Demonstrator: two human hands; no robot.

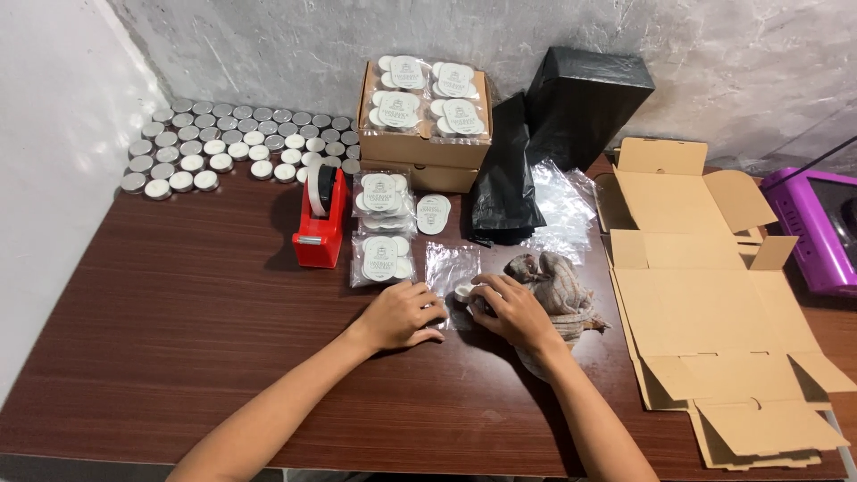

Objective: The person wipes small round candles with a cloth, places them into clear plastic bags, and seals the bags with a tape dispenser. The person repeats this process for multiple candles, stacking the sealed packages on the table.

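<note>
Hands, left (399, 314) and right (511, 309), press clear bag (449, 268) on table (178, 321).

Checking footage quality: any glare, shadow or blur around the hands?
Head view: sharp overall; soft sheen on the dark table; glare on the clear bag the left hand and right hand work at; red tape dispenser casts a leftward shadow; edges bow slightly.

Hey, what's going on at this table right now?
A person's left hand and right hand meet over a clear plastic bag on the brown table, around a small white round piece. Nearby sit bagged packs, a red tape dispenser, rows of silver tins and flat cardboard boxes.
</note>
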